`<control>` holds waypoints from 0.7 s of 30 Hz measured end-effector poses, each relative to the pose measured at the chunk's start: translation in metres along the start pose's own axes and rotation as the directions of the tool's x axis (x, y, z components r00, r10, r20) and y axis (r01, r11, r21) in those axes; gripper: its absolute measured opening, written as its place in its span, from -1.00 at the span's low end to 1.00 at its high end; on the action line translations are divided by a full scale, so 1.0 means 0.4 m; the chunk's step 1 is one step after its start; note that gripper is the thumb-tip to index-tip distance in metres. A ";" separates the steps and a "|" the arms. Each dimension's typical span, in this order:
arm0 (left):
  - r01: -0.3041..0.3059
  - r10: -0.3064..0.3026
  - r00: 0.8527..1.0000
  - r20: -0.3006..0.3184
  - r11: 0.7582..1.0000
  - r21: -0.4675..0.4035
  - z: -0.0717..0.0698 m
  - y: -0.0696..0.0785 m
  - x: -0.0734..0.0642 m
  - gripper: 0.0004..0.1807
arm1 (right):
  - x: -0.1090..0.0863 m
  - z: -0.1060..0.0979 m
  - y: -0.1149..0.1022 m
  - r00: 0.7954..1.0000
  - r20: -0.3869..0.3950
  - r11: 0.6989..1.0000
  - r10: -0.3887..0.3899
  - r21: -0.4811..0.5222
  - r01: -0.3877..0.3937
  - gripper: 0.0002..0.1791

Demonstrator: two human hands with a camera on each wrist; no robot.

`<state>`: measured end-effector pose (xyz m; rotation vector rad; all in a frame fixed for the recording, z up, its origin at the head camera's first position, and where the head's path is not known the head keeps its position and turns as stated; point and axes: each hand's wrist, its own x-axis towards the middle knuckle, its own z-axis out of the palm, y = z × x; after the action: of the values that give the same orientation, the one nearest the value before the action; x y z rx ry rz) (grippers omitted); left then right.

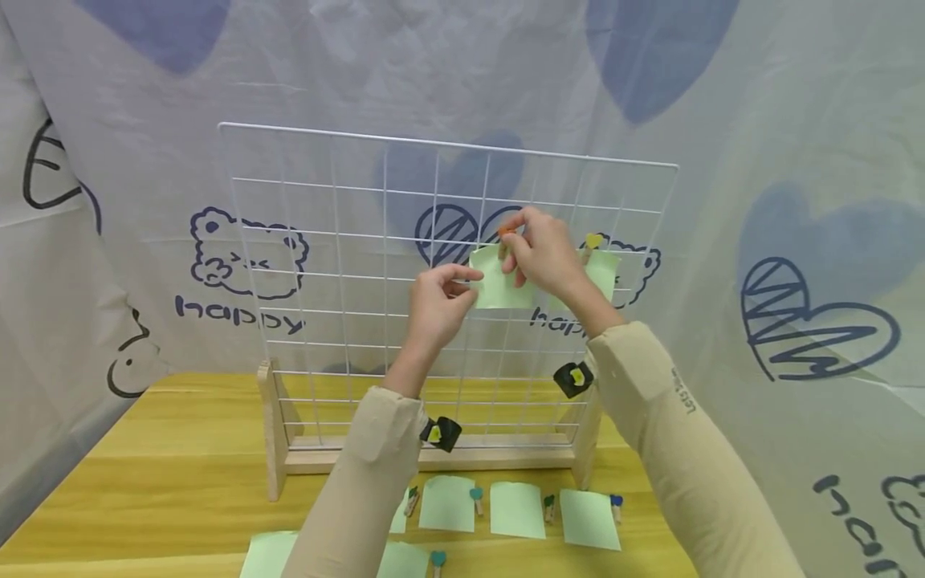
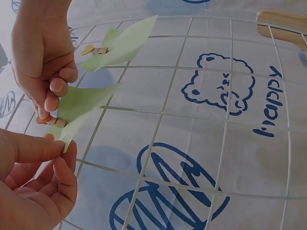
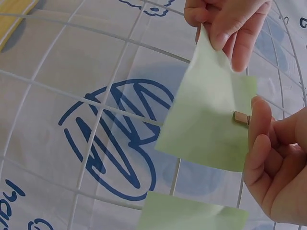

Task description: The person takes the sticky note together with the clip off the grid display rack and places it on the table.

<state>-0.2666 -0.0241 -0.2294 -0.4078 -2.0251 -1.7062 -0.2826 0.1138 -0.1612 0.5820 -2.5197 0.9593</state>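
A pale green paper note lies against a white wire grid. My left hand pinches the note's left edge between thumb and fingertip, plainest in the left wrist view. At the note's top edge, my right hand pinches a small wooden clothespin with an orange head. The clothespin's tip lies over the paper; whether it also bites the wire cannot be told. Just right, a second green note hangs from a yellow heart clothespin, partly behind my right forearm.
A wooden stand holds the grid upright on the yellow wood-grain table. In front lie several green notes and heart-topped clothespins, some hidden by my left sleeve. A printed cloth hangs behind.
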 end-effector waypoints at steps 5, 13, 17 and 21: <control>-0.014 0.014 1.000 -0.002 1.000 0.014 0.004 -0.002 0.002 -0.76 | -0.004 0.000 0.002 1.000 -0.010 0.999 0.020 0.025 -0.020 -0.83; 0.001 0.000 1.000 -0.012 1.000 0.021 0.002 -0.008 0.006 -0.71 | -0.011 -0.006 0.001 1.000 -0.028 0.999 0.000 0.045 0.001 -0.84; 0.008 -0.008 1.000 -0.017 1.000 0.012 0.000 -0.010 0.005 -0.70 | -0.013 -0.006 0.004 0.999 -0.038 0.997 -0.005 0.080 0.008 -0.84; 0.014 -0.014 1.000 -0.017 1.000 0.002 0.000 -0.012 0.003 -0.70 | -0.017 -0.011 0.006 0.997 -0.073 0.991 -0.025 0.130 0.035 -0.85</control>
<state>-0.2701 -0.0250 -0.2329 -0.3782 -2.0219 -1.7105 -0.2772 0.1201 -0.1625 0.6117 -2.3925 1.1205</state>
